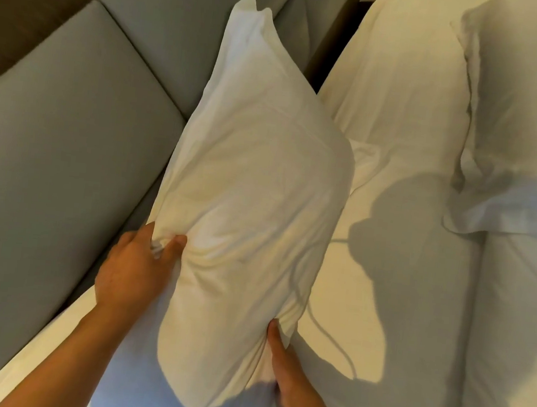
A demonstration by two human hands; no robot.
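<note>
A plump white pillow [249, 182] stands on end in the middle of the head view, leaning toward the grey padded headboard [72, 118]. My left hand [133, 269] grips its lower left edge, thumb and fingers bunching the cloth. On the lower right side, my right hand [289, 382] holds the pillow with the thumb pressed into the fabric; its fingers are hidden behind the pillow.
A second white pillow [400, 84] lies flat to the right, and a third [528, 113] overlaps it at the far right. The white bed sheet [399, 298] carries my shadow. A white duvet [516, 342] covers the right side.
</note>
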